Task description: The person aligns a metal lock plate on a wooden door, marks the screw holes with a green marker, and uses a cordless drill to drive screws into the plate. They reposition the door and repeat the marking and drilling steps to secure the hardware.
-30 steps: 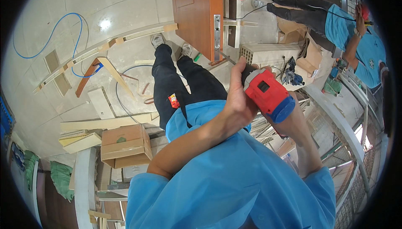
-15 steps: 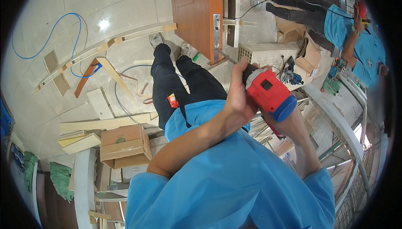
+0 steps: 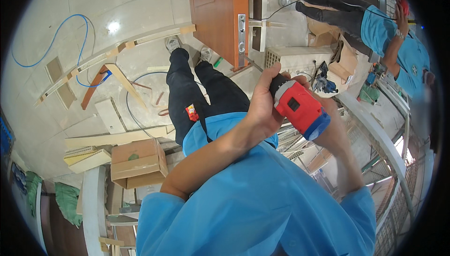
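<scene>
A red cordless drill (image 3: 300,104) with a blue rear cap and a dark chuck is held in front of my body. Its long thin bit points up and left, toward the lower edge of an orange-brown wooden door (image 3: 218,17). A metal lock plate (image 3: 242,33) is set in that door edge. My left hand (image 3: 263,101) is closed about the front of the drill, thumb along the chuck. Behind the drill body, my right hand (image 3: 328,127) grips it; its fingers and the handle are mostly hidden.
Another person in a blue shirt (image 3: 403,54) works at the upper right, holding something red. An open cardboard box (image 3: 137,160) sits at lower left. Wooden strips (image 3: 112,136), a blue hose (image 3: 60,33) and a blue-handled tool (image 3: 107,75) lie on the tiled floor.
The drill has rolled and tilted a little, its blue cap now lower. My right forearm has swung slightly to the right. The bit still points to the door's edge.
</scene>
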`<state>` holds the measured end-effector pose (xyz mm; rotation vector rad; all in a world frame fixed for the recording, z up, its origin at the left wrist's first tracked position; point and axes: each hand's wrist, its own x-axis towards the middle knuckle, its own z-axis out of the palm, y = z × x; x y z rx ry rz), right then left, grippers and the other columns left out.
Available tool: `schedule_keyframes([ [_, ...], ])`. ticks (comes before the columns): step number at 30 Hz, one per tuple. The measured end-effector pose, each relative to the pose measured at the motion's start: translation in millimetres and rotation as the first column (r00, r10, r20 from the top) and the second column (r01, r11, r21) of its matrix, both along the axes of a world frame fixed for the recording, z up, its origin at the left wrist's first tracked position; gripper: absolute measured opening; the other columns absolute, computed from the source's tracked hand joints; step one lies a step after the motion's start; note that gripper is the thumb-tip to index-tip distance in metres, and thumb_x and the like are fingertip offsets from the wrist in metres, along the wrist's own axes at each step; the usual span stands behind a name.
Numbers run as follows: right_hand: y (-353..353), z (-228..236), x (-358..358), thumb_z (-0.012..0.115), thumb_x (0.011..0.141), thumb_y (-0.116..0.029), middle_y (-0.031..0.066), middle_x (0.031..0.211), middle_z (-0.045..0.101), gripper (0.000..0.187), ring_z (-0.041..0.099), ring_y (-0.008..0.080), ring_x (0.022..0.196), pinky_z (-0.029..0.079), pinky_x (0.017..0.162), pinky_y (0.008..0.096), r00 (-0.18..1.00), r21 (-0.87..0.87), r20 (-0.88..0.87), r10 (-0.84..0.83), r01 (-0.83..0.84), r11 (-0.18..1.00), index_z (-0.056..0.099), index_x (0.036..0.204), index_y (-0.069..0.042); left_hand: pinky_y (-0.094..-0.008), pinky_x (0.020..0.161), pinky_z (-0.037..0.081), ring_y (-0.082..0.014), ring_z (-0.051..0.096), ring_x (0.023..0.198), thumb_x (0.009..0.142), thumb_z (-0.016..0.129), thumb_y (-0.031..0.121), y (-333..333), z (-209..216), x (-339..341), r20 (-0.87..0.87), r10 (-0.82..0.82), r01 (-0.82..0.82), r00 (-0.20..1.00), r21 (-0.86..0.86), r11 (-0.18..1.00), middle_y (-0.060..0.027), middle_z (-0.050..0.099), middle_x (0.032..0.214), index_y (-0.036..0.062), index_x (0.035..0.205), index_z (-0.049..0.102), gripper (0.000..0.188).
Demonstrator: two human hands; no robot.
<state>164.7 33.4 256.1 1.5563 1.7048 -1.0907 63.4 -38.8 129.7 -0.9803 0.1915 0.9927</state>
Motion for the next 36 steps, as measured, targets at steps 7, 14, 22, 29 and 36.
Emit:
schedule_keyframes([
  [7,32.7,-2.7,-16.6,0.079,0.073,-0.021,0.0188,0.085,0.070,0.044,0.069,0.0398,0.082,0.053,0.069,0.0431,0.940,0.086,-0.058,0.337,-0.332,0.939,0.065,0.111,-0.005,-0.0447,0.092,0.057,-0.0265,0.070,0.102,0.095,0.067,0.048,1.8,0.0,0.0,0.038,0.017,-0.014,0.999,-0.067,0.998,-0.0113,0.072,0.107,0.0116,0.093,0.065,0.036],
  [14,34.5,-4.0,-9.1,0.079,0.073,-0.017,0.0202,0.085,0.070,0.044,0.069,0.0407,0.081,0.054,0.068,0.0410,0.950,0.016,-0.013,0.311,-0.311,0.950,0.065,0.113,-0.005,-0.0432,0.091,0.057,-0.0247,0.069,0.099,0.094,0.068,0.044,9.8,2.7,2.7,0.017,0.066,-0.065,0.998,-0.051,0.997,-0.0097,0.071,0.100,0.0107,0.084,0.067,0.035],
  [22,20.1,-0.3,-5.5,0.078,0.076,-0.011,0.0177,0.081,0.071,0.035,0.071,0.0389,0.078,0.055,0.068,0.0376,0.961,0.037,-0.142,0.239,-0.236,0.971,0.064,0.107,-0.003,-0.0407,0.093,0.055,-0.0235,0.066,0.108,0.092,0.072,0.034,16.2,7.4,2.8,0.058,0.130,-0.119,0.990,-0.169,0.978,-0.0071,0.068,0.091,0.0098,0.086,0.063,0.026],
  [29,12.1,2.2,-7.7,0.080,0.076,-0.015,0.0170,0.082,0.072,0.034,0.071,0.0384,0.076,0.055,0.067,0.0378,0.988,0.032,-0.076,0.136,-0.134,0.990,0.066,0.105,-0.002,-0.0412,0.092,0.055,-0.0206,0.066,0.106,0.092,0.072,0.039,10.3,9.8,1.2,0.028,0.094,-0.089,0.995,-0.133,0.987,-0.0058,0.068,0.095,0.0139,0.091,0.057,0.029],
  [36,7.1,-2.0,-3.2,0.080,0.075,-0.013,0.0170,0.082,0.072,0.035,0.070,0.0379,0.075,0.055,0.066,0.0373,0.954,0.082,-0.179,0.240,-0.228,0.970,0.065,0.104,-0.001,-0.0389,0.095,0.054,-0.0237,0.066,0.107,0.091,0.073,0.036,10.4,8.8,1.7,0.029,0.146,-0.142,0.989,-0.106,0.984,-0.0062,0.067,0.091,0.0100,0.085,0.061,0.029],
])
